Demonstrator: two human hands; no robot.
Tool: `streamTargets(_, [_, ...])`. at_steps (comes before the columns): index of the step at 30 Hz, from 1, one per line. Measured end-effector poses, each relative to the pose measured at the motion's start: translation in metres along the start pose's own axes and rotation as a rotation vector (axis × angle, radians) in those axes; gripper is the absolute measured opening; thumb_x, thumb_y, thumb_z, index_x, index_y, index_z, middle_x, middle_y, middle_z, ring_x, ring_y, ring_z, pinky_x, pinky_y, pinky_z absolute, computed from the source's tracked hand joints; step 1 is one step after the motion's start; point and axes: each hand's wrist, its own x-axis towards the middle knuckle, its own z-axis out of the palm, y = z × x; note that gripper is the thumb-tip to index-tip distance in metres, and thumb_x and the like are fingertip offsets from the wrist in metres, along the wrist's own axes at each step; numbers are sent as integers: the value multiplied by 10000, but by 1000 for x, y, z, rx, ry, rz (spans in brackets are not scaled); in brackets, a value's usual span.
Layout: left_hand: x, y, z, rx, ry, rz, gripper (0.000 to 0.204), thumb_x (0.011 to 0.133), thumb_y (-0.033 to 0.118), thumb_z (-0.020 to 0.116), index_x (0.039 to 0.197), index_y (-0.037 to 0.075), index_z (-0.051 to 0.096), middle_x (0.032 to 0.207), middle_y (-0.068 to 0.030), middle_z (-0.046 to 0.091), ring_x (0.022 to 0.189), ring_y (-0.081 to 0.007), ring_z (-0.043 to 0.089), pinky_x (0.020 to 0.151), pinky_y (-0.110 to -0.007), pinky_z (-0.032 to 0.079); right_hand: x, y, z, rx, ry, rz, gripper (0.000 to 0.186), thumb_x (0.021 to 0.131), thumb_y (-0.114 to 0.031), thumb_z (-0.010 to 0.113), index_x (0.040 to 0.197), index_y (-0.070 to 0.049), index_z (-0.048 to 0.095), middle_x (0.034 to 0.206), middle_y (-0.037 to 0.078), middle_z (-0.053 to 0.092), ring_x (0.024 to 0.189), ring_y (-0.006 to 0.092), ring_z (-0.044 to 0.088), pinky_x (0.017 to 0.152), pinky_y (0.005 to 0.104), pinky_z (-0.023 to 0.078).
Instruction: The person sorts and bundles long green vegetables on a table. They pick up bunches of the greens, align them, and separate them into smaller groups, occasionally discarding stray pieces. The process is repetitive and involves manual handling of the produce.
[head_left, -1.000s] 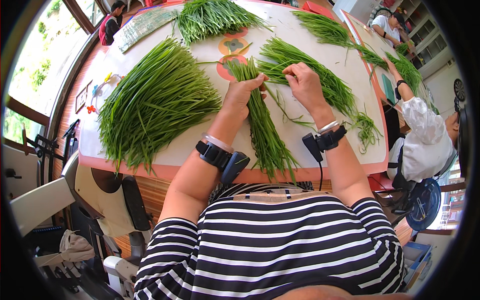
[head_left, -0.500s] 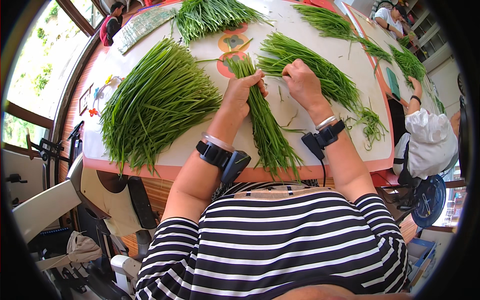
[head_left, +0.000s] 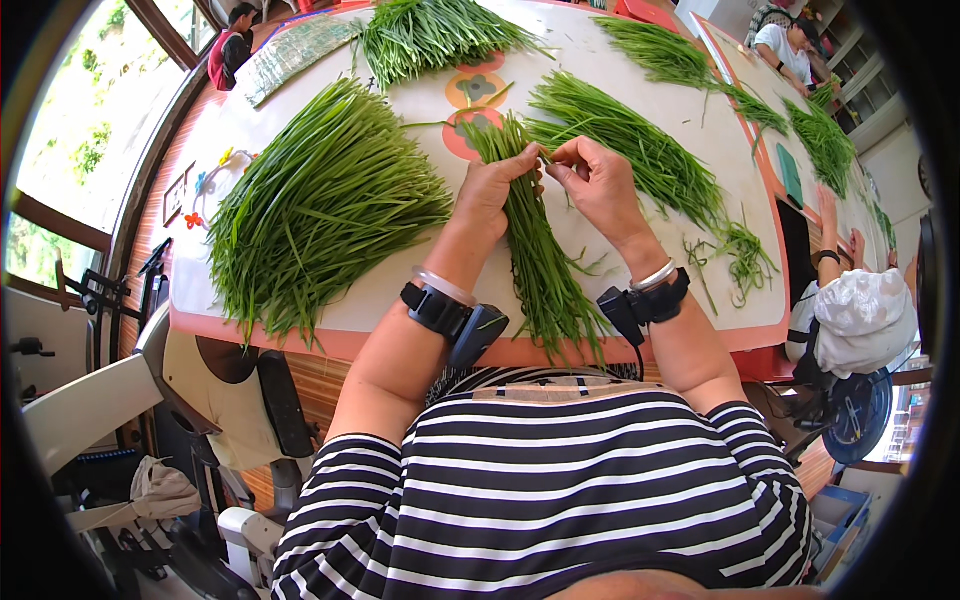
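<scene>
A bunch of garlic chives point(head_left: 545, 265) lies along the table, its leaf ends fanned out toward me at the near edge. My left hand point(head_left: 492, 192) is closed around its upper part, thumb on top. Close beside that thumb, my right hand point(head_left: 602, 188) makes a pinch at the bunch's right side; what sits between its fingertips is too small to make out. A large heap of chives point(head_left: 320, 215) spreads to the left of my left hand. Another pile of chives point(head_left: 625, 140) extends behind and beyond my right hand.
More chives point(head_left: 435, 40) lie at the far side, near a patterned mat point(head_left: 300, 60). Loose trimmings point(head_left: 745, 255) are scattered at right. A person in white point(head_left: 865, 315) works at the adjoining right table, where a green box point(head_left: 788, 172) lies. Other people are farther back.
My right hand has come left and slightly down, its fingertips now beside my left thumb. The left hand keeps its hold on the bunch. The co-worker at right has shifted their arms.
</scene>
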Motion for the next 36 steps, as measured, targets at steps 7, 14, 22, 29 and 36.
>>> streamTargets(7, [-2,3,2,34,-65,11,172,925,160,616,963,-6,644,883,-92,684,751,-178,659,678,-302,538,0,2,-8,114,116,48,87,821,-52,718,871,-19,654,694,-21,623,586,29,499,529,205,412])
streamTargets(14, [-4,3,8,76,-125,28,209,940,166,594,1034,-19,614,948,-120,679,850,-214,682,754,-341,563,9,7,2,353,51,113,56,845,-43,684,860,-4,646,727,4,641,573,59,528,541,214,446])
streamTargets(22, [-2,-3,5,14,-130,54,203,936,151,600,1048,-19,594,942,-117,666,829,-218,681,743,-349,577,13,6,-2,414,-134,195,51,883,-44,628,886,1,650,738,13,620,627,66,563,559,229,468])
streamTargets(29, [-5,2,6,-56,-65,-43,224,929,155,618,1043,-31,565,794,-83,603,714,-201,647,693,-354,581,36,39,-24,-385,83,-145,156,834,-38,625,984,-63,660,909,63,619,757,196,602,664,326,494])
streamTargets(36, [-6,4,2,-67,-88,-53,205,904,156,651,1015,3,571,851,-75,599,734,-186,640,681,-345,571,44,60,-23,-689,114,-186,112,817,-105,652,927,-97,669,952,60,598,931,254,590,779,381,515])
